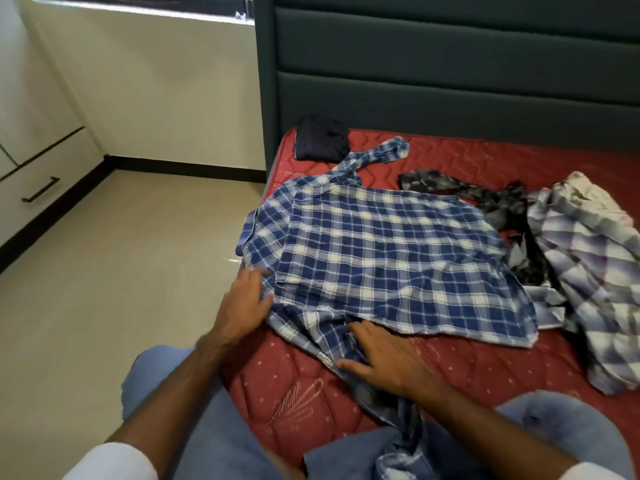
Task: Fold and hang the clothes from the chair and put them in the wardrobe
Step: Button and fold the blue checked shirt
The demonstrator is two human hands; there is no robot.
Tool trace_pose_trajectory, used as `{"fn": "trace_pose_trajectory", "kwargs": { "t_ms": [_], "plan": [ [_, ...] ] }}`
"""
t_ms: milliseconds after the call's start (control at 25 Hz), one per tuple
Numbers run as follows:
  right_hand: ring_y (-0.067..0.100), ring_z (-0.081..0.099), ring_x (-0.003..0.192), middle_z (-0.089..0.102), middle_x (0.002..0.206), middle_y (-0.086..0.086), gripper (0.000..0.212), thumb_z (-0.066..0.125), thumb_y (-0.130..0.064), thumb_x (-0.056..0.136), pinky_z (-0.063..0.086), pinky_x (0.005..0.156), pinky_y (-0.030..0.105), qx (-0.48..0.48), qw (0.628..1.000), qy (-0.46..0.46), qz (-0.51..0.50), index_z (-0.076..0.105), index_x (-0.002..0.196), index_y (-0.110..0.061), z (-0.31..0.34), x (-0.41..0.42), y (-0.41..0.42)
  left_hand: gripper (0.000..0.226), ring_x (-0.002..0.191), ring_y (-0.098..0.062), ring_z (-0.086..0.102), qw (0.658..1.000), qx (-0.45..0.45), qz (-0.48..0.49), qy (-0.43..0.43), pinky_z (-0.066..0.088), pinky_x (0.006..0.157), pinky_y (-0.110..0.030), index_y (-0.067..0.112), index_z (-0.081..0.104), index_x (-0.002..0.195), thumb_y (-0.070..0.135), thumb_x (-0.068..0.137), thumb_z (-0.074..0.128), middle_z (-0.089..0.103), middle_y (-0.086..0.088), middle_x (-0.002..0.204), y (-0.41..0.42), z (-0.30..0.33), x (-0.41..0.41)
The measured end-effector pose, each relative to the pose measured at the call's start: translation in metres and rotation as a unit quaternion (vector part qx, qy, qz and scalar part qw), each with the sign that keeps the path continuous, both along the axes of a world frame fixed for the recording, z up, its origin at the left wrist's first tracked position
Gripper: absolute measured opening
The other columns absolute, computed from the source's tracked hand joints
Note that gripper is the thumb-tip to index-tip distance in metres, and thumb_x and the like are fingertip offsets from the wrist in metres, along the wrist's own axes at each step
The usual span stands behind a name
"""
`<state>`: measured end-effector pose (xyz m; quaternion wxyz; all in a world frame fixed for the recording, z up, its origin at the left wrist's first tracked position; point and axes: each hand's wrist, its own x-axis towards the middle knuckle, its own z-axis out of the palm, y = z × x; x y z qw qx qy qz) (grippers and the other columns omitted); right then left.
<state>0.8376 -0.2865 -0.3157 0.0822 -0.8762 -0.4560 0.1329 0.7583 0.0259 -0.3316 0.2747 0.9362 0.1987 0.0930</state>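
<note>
A blue and white plaid shirt lies spread back-up on the red mattress, one sleeve reaching toward the headboard and the other trailing onto my lap. My left hand rests with straight fingers on the shirt's near left shoulder edge. My right hand lies flat on the near sleeve, fingers spread. A grey and white plaid shirt sits crumpled at the right, with a dark patterned garment beside it. A folded dark navy garment sits at the mattress's far left corner.
A dark padded headboard rises behind the bed. Beige tiled floor lies to the left. White drawers with a black handle line the left wall. My knees in blue jeans are at the mattress's near edge.
</note>
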Motion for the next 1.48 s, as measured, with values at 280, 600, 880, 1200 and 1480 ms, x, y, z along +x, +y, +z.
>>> {"fn": "trace_pose_trajectory", "kwargs": {
  "t_ms": [280, 600, 880, 1200, 1480],
  "plan": [
    [0.011, 0.064, 0.063, 0.064, 0.085, 0.009, 0.022, 0.054, -0.005, 0.103, 0.055, 0.061, 0.023, 0.091, 0.865, 0.487, -0.075, 0.058, 0.125, -0.005, 0.002, -0.047, 0.036, 0.037, 0.115, -0.016, 0.054, 0.966, 0.095, -0.225, 0.081, 0.045, 0.093, -0.040, 0.026, 0.056, 0.125, 0.050, 0.098, 0.048, 0.054, 0.007, 0.122, -0.071, 0.019, 0.035],
    [0.018, 0.069, 0.094, 0.070, 0.108, 0.002, 0.016, 0.065, -0.016, 0.095, 0.059, 0.086, 0.040, 0.100, 0.928, 0.340, -0.112, 0.064, 0.110, -0.022, 0.016, 0.053, -0.071, 0.058, 0.111, -0.027, 0.053, 0.909, 0.291, -0.261, 0.146, 0.044, 0.087, -0.044, 0.020, 0.049, 0.127, 0.064, 0.088, 0.045, 0.053, -0.002, 0.125, -0.124, -0.003, 0.032],
    [0.029, 0.045, 0.121, 0.045, 0.130, 0.005, 0.042, 0.061, -0.021, 0.084, 0.040, 0.094, 0.045, -0.147, 0.979, -0.103, -0.101, 0.047, 0.123, -0.018, -0.003, 0.140, -0.181, 0.058, 0.119, -0.026, 0.050, 0.891, 0.335, -0.218, 0.216, 0.046, 0.095, -0.043, 0.018, 0.036, 0.139, 0.033, 0.087, 0.059, 0.048, -0.001, 0.132, -0.157, 0.003, 0.048],
    [0.028, 0.061, 0.106, 0.059, 0.109, 0.004, 0.022, 0.062, -0.008, 0.086, 0.048, 0.085, 0.036, -0.225, 0.973, -0.042, -0.014, 0.059, 0.103, -0.023, 0.002, 0.169, -0.210, 0.052, 0.113, -0.023, 0.058, 0.843, 0.367, -0.255, 0.298, 0.054, 0.090, -0.038, 0.019, 0.035, 0.142, 0.019, 0.097, 0.060, 0.053, -0.004, 0.129, -0.154, 0.012, 0.064],
    [0.027, 0.052, 0.118, 0.054, 0.128, 0.005, 0.039, 0.066, -0.017, 0.085, 0.039, 0.097, 0.038, -0.163, 0.978, -0.119, -0.049, 0.053, 0.122, -0.019, -0.008, 0.157, -0.239, 0.068, 0.122, -0.024, 0.051, 0.844, 0.389, -0.242, 0.278, 0.046, 0.097, -0.040, 0.024, 0.030, 0.143, 0.044, 0.087, 0.063, 0.047, -0.001, 0.135, -0.154, 0.003, 0.053]
  ]
}}
